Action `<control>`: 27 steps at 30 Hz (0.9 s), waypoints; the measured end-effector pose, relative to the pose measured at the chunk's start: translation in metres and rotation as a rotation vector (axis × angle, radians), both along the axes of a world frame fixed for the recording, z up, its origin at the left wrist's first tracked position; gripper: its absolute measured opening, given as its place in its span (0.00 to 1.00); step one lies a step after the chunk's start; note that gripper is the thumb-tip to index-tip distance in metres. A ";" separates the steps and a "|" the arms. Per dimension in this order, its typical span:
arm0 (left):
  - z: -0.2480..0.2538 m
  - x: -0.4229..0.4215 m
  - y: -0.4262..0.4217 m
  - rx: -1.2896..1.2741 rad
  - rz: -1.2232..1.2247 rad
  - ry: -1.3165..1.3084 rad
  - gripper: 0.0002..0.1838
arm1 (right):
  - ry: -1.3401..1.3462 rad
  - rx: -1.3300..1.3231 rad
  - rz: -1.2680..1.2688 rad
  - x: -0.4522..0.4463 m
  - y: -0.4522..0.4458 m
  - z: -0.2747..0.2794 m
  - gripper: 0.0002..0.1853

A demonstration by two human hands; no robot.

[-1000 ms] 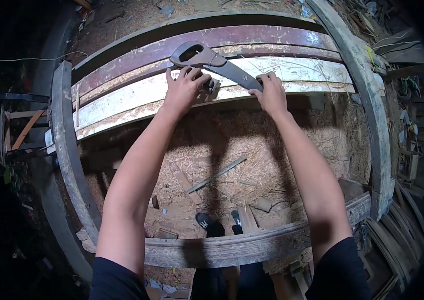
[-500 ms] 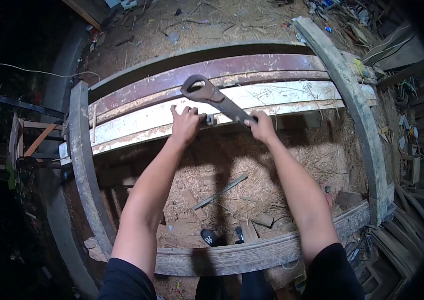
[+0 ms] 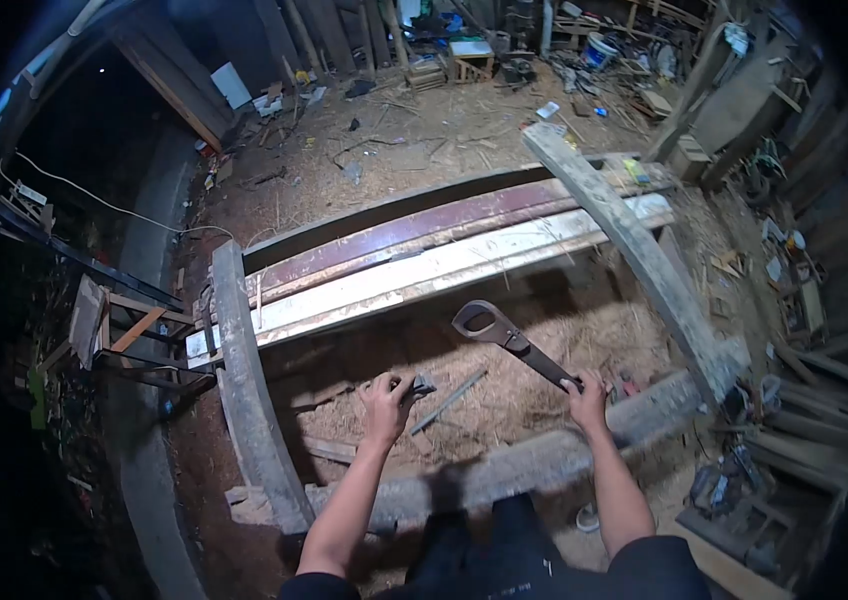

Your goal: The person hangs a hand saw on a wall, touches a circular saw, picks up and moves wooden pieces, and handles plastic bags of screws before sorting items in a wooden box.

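Saw [image 3: 541,363] lies aslant over the gap inside a wooden frame, its handle [image 3: 502,330] pointing up and leftward, away from the body. The right grip [image 3: 589,396] pinches it near the far end of the blade, fingers closed on the metal. The left grip [image 3: 382,402] is curled round a small tool [image 3: 423,384], whose end pokes out toward the saw; exactly what it is cannot be told.

Held by its thin end, the saw could tip or twist, since the heavier handle hangs out with nothing visible under it. If the blade slid through the fingers, its edge could cut them; the teeth are too small to make out here. A loosened pinch would probably send the saw down onto the floor [image 3: 584,330], among shavings and near a loose strip [image 3: 451,401]. Bringing the two grips together carelessly could knock the small tool against the saw.

For room, the gap is open between the white board [image 3: 374,287] on the far side and the front beam [image 3: 524,470] nearest the body. The left beam [image 3: 256,400] and right beam [image 3: 624,240] close the sides. The right grip is close to the front beam, so a low swing could catch knuckles there; toward the white board, the handle has freer space.
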State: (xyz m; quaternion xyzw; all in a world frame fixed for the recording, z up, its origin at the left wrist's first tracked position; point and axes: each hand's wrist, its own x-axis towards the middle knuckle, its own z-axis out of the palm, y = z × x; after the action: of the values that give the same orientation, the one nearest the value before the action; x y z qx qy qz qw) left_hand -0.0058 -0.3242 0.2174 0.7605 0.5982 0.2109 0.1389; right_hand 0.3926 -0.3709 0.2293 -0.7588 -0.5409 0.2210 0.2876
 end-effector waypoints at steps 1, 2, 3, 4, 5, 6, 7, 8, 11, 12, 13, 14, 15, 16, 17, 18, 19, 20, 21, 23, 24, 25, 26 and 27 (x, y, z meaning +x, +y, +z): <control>0.019 0.003 -0.014 -0.022 -0.035 0.010 0.24 | -0.053 0.032 -0.048 0.006 -0.024 0.001 0.08; 0.037 0.008 -0.023 -0.002 -0.056 -0.002 0.24 | -0.107 0.084 -0.036 0.009 -0.046 0.017 0.10; 0.052 0.012 -0.034 -0.002 -0.078 -0.008 0.25 | -0.055 0.081 -0.071 0.011 -0.067 0.025 0.10; 0.064 0.014 -0.044 -0.003 -0.102 -0.013 0.25 | -0.001 0.080 -0.106 0.008 -0.084 0.043 0.11; 0.070 0.017 -0.050 0.049 -0.125 -0.036 0.24 | -0.108 0.099 -0.138 0.002 -0.103 0.058 0.13; 0.078 0.019 -0.051 0.068 -0.155 -0.043 0.24 | -0.116 0.117 -0.169 -0.003 -0.116 0.069 0.13; 0.085 0.021 -0.051 0.058 -0.191 -0.067 0.24 | -0.143 0.134 -0.201 -0.006 -0.131 0.077 0.13; 0.089 0.023 -0.056 0.035 -0.224 -0.091 0.24 | -0.171 0.138 -0.231 -0.008 -0.148 0.084 0.14; 0.119 0.037 -0.058 0.081 -0.320 -0.073 0.23 | -0.187 0.156 -0.331 -0.012 -0.188 0.096 0.15; 0.130 0.043 -0.060 0.096 -0.361 -0.066 0.23 | -0.130 0.198 -0.394 -0.015 -0.203 0.098 0.15; 0.134 0.050 -0.062 0.106 -0.400 -0.062 0.23 | -0.110 0.223 -0.419 -0.015 -0.216 0.104 0.15; 0.135 0.056 -0.064 0.107 -0.442 -0.053 0.22 | -0.107 0.216 -0.455 -0.015 -0.229 0.109 0.15; 0.140 0.065 -0.068 0.096 -0.473 -0.043 0.22 | -0.023 0.187 -0.527 -0.015 -0.242 0.116 0.16; 0.143 0.076 -0.073 0.089 -0.512 -0.037 0.22 | 0.058 0.164 -0.607 -0.011 -0.259 0.121 0.16; 0.144 0.088 -0.079 0.099 -0.547 -0.038 0.22 | -0.018 0.227 -0.634 -0.002 -0.276 0.113 0.16; 0.146 0.103 -0.085 0.102 -0.582 -0.024 0.22 | -0.021 0.224 -0.690 0.008 -0.293 0.109 0.16; 0.144 0.118 -0.091 0.120 -0.620 -0.024 0.22 | -0.039 0.223 -0.706 0.021 -0.308 0.107 0.17; 0.142 0.137 -0.098 0.136 -0.659 -0.026 0.22 | -0.058 0.219 -0.724 0.034 -0.326 0.107 0.17; 0.143 0.159 -0.106 0.130 -0.716 -0.024 0.22 | -0.073 0.290 -0.737 0.045 -0.345 0.117 0.17; 0.148 0.206 -0.123 0.128 -0.769 -0.021 0.21 | -0.016 0.299 -0.840 0.074 -0.381 0.102 0.16; 0.148 0.232 -0.130 0.130 -0.801 -0.022 0.21 | -0.084 0.295 -0.866 0.087 -0.398 0.110 0.16; 0.148 0.260 -0.138 0.113 -0.849 -0.023 0.21 | -0.089 0.295 -0.892 0.100 -0.416 0.120 0.16; 0.147 0.289 -0.148 0.096 -0.893 -0.026 0.21 | -0.179 0.292 -0.909 0.115 -0.434 0.129 0.16; 0.150 0.321 -0.159 0.072 -0.928 0.007 0.22 | -0.272 0.286 -0.922 0.133 -0.453 0.134 0.17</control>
State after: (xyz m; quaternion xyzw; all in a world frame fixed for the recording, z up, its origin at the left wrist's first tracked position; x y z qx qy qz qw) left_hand 0.3150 -0.4829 0.3672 0.9528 0.1875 0.1445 0.1900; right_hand 0.5259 -0.8240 0.3628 -0.8937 -0.2068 -0.1064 0.3836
